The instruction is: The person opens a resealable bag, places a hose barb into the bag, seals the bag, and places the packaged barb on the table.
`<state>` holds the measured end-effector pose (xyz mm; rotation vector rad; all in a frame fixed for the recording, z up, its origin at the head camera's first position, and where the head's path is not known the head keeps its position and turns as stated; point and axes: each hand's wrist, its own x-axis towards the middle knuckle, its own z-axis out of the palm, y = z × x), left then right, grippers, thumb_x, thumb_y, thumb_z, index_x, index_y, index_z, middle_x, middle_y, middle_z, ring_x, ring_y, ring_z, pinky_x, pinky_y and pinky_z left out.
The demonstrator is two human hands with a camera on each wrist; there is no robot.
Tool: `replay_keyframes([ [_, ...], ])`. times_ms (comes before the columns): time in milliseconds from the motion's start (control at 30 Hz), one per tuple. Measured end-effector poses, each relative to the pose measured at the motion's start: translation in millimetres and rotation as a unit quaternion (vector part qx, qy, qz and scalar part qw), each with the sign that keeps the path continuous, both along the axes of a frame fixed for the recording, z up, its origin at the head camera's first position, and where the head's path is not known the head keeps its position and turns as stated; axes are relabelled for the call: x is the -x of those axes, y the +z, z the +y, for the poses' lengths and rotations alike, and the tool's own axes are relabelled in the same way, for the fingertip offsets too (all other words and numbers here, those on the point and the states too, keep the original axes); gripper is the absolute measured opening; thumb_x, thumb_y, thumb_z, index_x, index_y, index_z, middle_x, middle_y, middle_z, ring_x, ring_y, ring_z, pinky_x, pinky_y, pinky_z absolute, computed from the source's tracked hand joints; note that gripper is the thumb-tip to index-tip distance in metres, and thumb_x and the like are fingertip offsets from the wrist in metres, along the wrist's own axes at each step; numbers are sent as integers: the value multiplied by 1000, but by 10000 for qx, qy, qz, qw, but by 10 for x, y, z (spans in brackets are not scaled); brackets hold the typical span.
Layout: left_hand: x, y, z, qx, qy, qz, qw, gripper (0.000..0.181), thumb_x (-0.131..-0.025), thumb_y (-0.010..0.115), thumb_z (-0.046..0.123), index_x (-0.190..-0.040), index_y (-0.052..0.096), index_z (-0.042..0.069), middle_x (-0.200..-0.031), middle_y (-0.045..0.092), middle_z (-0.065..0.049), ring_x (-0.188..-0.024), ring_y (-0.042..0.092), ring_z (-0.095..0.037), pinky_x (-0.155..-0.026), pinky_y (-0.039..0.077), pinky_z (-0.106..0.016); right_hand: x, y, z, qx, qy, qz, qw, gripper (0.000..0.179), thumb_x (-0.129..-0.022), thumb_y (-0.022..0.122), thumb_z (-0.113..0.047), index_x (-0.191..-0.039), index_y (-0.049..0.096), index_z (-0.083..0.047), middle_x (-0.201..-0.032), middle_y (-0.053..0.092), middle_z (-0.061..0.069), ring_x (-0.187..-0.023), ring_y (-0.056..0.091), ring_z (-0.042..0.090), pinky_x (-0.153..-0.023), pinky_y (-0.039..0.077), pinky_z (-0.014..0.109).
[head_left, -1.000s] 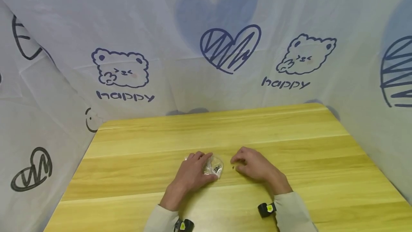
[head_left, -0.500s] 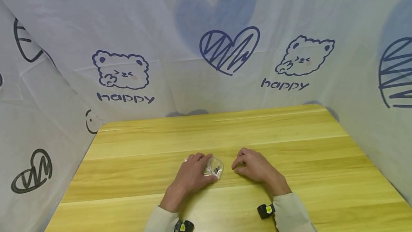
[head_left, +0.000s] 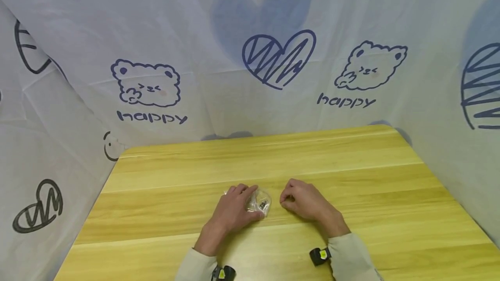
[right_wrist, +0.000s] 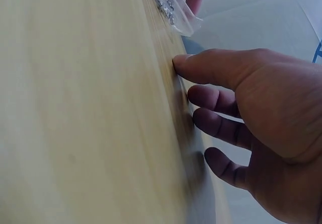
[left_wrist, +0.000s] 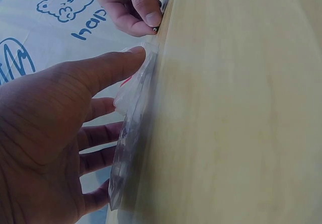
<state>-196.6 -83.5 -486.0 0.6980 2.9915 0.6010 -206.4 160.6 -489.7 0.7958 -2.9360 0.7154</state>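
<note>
A clear plastic zip bag (head_left: 264, 198) lies on the table with several small metal screws (right_wrist: 165, 6) inside it. My left hand (head_left: 233, 209) holds the bag, thumb at its near edge and fingers spread along its far side. Just to the right, my right hand (head_left: 306, 200) pinches a tiny dark screw (left_wrist: 155, 29) between thumb and index finger, low over the table. Only the round end of that screw shows, in the left wrist view. The other right fingers (right_wrist: 216, 121) are loosely bent in the right wrist view.
The wood-grain table (head_left: 187, 164) reaches back to a white cloth (head_left: 218, 99) printed with hearts and bears. More of this cloth hangs at the left and right sides. A black camera strap sits on each wrist.
The right thumb and index finger have come together on the small screw, which lay visible between them a second ago. The left hand and the bag have stayed in place.
</note>
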Motion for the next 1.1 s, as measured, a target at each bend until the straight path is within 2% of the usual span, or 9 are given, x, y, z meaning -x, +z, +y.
replay_keyframes([
  [200,4,-13,-2,33,8,6,10000,75,-79,72,55,-141,51,18,-130,58,-7,-116,54,-28,-92,47,-47,-27,3,-63,-273,-191,-231,9992,9,-90,63,-20,-83,66,-25,-92,53,-11,-87,54,9,-80,42,40],
  [333,-1,-8,-4,8,-7,28,10000,76,-79,73,54,-141,51,17,-130,58,-7,-117,54,-29,-92,47,-48,-27,-10,-76,-135,-244,-329,9991,10,-92,60,-20,-84,62,-26,-93,51,-12,-86,52,8,-82,41,39],
  [500,-4,-4,-5,-6,-4,27,10000,76,-79,72,55,-141,50,18,-130,58,-7,-117,54,-29,-92,47,-48,-16,-9,-122,155,-90,-128,9998,9,-95,56,-20,-88,60,-24,-96,51,-9,-84,51,7,-78,43,35],
  [600,-5,-1,-7,26,3,10,10000,76,-79,71,57,-142,49,18,-131,57,-7,-119,53,-29,-92,47,-48,-25,15,-201,243,-8,-29,9997,6,-95,56,-21,-93,61,-22,-101,52,-7,-88,54,9,-79,44,38],
  [733,-2,5,-7,62,11,-27,10000,77,-80,69,58,-143,49,19,-133,56,-6,-120,53,-29,-93,47,-48,-49,31,-327,273,-3,-92,9996,5,-96,56,-23,-96,61,-20,-104,52,-6,-93,56,11,-84,44,44],
  [1100,3,1,-6,97,12,-56,9999,76,-81,69,58,-143,49,19,-133,56,-6,-122,52,-29,-93,47,-49,-85,29,-473,149,-127,-145,9997,6,-97,57,-25,-95,61,-21,-106,51,-6,-93,56,10,-85,43,44],
])
